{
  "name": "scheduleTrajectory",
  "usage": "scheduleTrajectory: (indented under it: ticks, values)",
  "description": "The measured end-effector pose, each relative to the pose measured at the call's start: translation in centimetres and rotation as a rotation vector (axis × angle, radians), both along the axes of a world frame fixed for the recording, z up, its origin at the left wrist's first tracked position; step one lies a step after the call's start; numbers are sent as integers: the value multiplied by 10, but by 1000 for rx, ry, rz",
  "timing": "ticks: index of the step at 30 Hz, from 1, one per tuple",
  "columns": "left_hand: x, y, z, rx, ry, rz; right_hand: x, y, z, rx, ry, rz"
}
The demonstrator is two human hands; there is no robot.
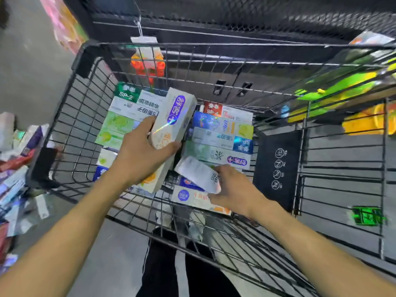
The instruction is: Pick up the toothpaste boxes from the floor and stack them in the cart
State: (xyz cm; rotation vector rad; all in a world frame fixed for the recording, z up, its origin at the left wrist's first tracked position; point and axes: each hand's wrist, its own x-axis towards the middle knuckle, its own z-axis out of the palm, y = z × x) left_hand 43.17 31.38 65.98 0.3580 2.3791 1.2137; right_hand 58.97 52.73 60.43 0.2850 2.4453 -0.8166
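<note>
Left hand (pixel 143 151) grips long white toothpaste box with purple label (pixel 173 125) over black wire cart (pixel 85 116) | right hand (pixel 232 189) pinches smaller white box (pixel 197 173), blurred | cart holds stacked toothpaste boxes (pixel 220 136).

Floor pile (pixel 15 159): your left edge cuts it; boxes blur.
Box under your left hand (pixel 139 155): its middle hidden.
Shelf goods (pixel 342 93), upper right: smeared, unreadable.
Lower cart (pixel 214 52) layers: covered by upper boxes.
</note>
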Motion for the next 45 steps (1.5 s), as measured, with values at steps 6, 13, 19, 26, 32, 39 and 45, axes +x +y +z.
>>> scheduleTrajectory:
  ticks: [6, 13, 19, 26, 32, 39, 45]
  values:
    - [-8, -13, -35, -67, 55, -102, -1, -21, -65, 67, -58, 182]
    - [-6, -22, -58, -94, 18, -191, 3, -24, -104, 182, -45, 289]
    - [-6, -20, -68, -99, 31, -303, 7, -13, -119, 369, 21, 368]
    - [5, -7, -71, -166, 20, -612, 2, 7, -108, 279, -51, 161]
    - [29, 31, -101, -456, 202, -1135, 0, 58, -73, 132, 23, -233]
    - [92, 85, -154, -617, 365, -1426, 9, 91, -50, 51, 134, -333]
    - [94, 81, -159, -657, 302, -1486, 6, 96, -53, 60, 155, -297]
